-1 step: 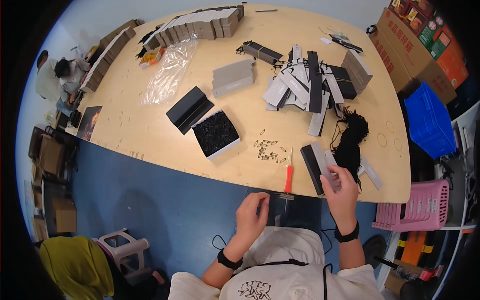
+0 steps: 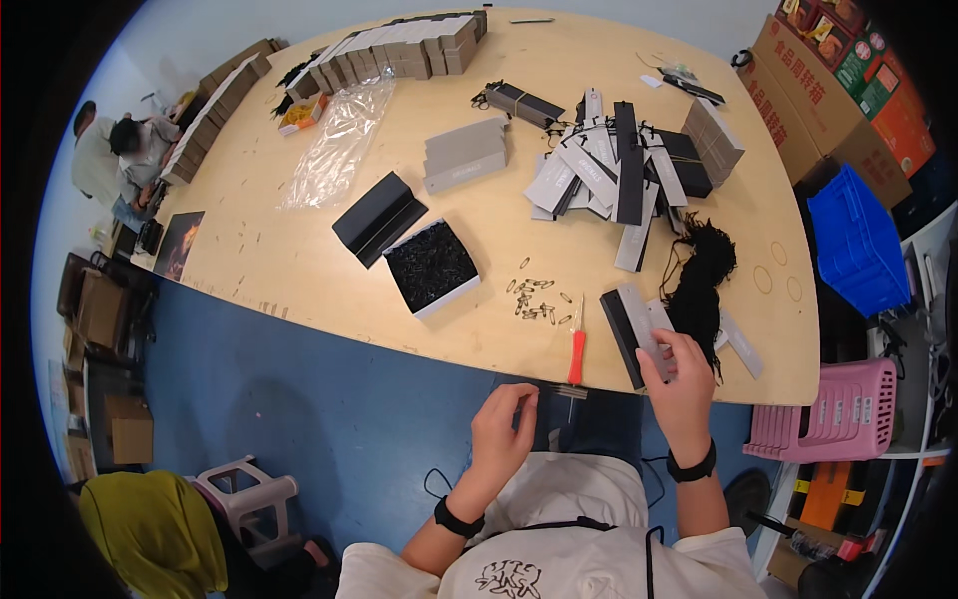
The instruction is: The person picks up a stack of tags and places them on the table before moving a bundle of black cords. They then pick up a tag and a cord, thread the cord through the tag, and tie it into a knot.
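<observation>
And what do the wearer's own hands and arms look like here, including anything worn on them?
Both the left hand and right hand are ungloved. Each wrist has a black band, and the forearms are bare below short off-white sleeves. Thin black cords show near both wrists; whether they join the bands is unclear.

Smooth, pale wood-look tabletop [image 2: 299,270], low in sheen. Matt black and grey card strips [image 2: 631,317] with crisp, flat faces. Stringy, rough-textured bundle of black cord [image 2: 699,290]. Slim tool [image 2: 578,357] with a smooth red plastic handle and a thin metal shaft. Small scattered pieces [image 2: 544,284], dully metallic in look. Crinkled, glossy clear plastic sheet [image 2: 344,140]. Smooth blue plastic crate [image 2: 860,240]; slotted pink plastic basket [image 2: 870,404]; plain brown cardboard carton [image 2: 788,95]; matt white cloth shirt [image 2: 589,569].
</observation>
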Demonstrator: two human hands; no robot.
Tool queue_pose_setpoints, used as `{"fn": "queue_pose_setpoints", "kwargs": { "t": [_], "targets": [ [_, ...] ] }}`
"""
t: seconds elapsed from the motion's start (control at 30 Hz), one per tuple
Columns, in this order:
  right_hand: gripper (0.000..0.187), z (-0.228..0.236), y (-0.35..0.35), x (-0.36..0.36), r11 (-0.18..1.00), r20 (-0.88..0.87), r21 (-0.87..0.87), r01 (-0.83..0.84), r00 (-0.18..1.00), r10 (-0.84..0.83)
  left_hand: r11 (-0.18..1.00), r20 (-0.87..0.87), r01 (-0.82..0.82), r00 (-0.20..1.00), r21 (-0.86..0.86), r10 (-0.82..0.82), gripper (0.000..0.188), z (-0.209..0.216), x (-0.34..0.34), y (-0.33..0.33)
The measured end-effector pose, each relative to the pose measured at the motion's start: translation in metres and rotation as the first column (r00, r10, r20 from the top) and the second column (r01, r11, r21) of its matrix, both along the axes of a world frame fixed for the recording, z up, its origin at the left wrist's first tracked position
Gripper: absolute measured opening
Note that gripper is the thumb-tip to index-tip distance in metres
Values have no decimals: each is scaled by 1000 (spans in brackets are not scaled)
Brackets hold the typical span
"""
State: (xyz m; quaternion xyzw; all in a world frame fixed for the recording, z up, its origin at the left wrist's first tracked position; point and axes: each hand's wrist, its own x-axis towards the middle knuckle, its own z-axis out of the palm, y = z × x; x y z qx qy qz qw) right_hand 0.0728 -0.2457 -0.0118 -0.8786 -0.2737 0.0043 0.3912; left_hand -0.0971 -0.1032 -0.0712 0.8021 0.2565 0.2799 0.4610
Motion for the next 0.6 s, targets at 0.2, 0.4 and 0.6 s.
{"fn": "queue_pose_setpoints", "kwargs": {
  "t": [0.2,0.4,0.6],
  "targets": [
    [35,-11,11,-5,973,368,-229,13,927,74,999,-27,8,1000,-33,-9,8,2,-3,-2],
    [30,-11,7,-2,976,388,-216,29,920,59,1000,-11,11,1000,-23,-11,8,-4,-5,-1],
    [27,2,-6,1,999,-105,34,11,994,-7,998,12,-33,999,54,33,9,-3,-6,4]
  ]
}}
